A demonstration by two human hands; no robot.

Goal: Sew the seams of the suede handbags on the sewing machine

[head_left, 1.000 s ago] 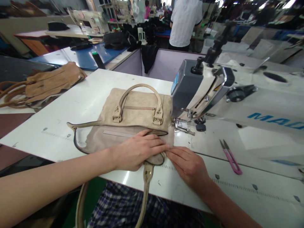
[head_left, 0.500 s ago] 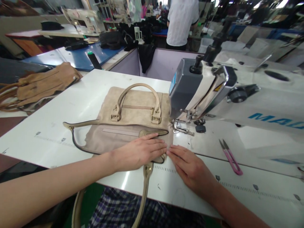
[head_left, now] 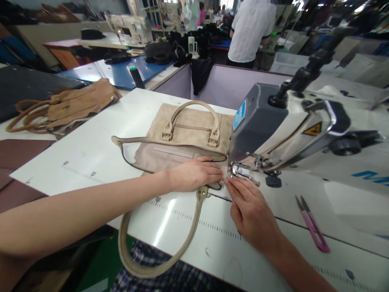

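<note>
A beige handbag (head_left: 188, 117) lies on the white sewing table, its lining (head_left: 161, 156) spread towards me and its zipped opening between. My left hand (head_left: 194, 174) rests flat on the lining, fingers stretched out to the right. Close beside its fingertips, my right hand (head_left: 252, 207) has its fingers together at the lining's right edge, just in front of the presser foot (head_left: 241, 170). Its thumb is mostly hidden. One handle (head_left: 194, 227) of the bag loops over the table's front edge; the other handle (head_left: 194, 104) stands up on the far side.
The sewing machine head (head_left: 261, 117) rises at the right. Pink-handled thread snips (head_left: 313, 225) lie on the machine bed. A brown bag (head_left: 82, 101) sits at the left, with a black thread cone (head_left: 136, 77) farther back. A person in a white shirt (head_left: 252, 30) stands beyond the partition.
The handbag and both hands have shifted away from me, bringing the lining's edge up to the presser foot. More of the near handle now shows on the table. The view has swung left.
</note>
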